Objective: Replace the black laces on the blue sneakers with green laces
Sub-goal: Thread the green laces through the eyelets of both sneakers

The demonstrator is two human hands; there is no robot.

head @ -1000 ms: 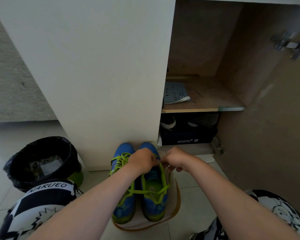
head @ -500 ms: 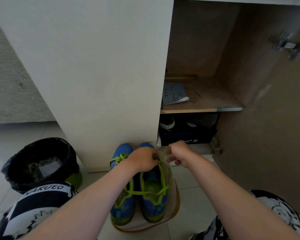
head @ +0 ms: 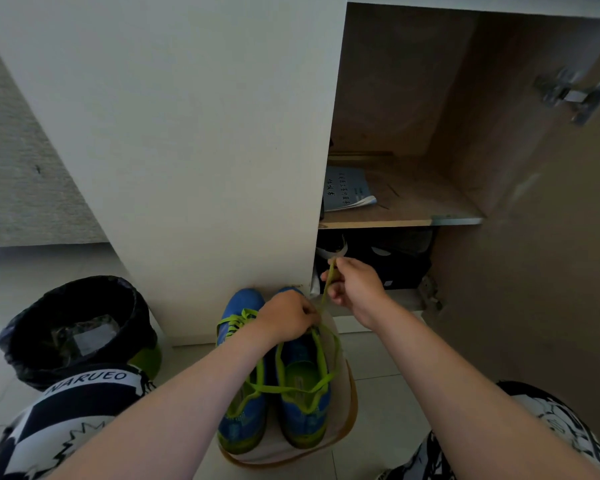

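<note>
Two blue sneakers stand side by side on a beige mat [head: 340, 441] on the floor, toes toward the cabinet. The left sneaker [head: 238, 420] carries a tied green lace [head: 234, 322]. The right sneaker [head: 303, 410] has a green lace [head: 321, 358] looping loosely over its opening. My left hand [head: 286, 320] rests on the front of the right sneaker and pinches the lace there. My right hand [head: 355, 289] is raised above and to the right, pinching the lace's free end, which runs taut down to the shoe.
A white cabinet panel [head: 187, 133] rises just behind the sneakers. To the right its compartment is open: a booklet [head: 347, 192] on the shelf, dark shoes and a box [head: 388, 261] below, the door [head: 551, 237] swung out. A bin with a black bag [head: 73, 327] sits left.
My right hand has risen up and to the right, drawing the green lace end taut out of the right sneaker. My left hand has stayed on the shoe's front.
</note>
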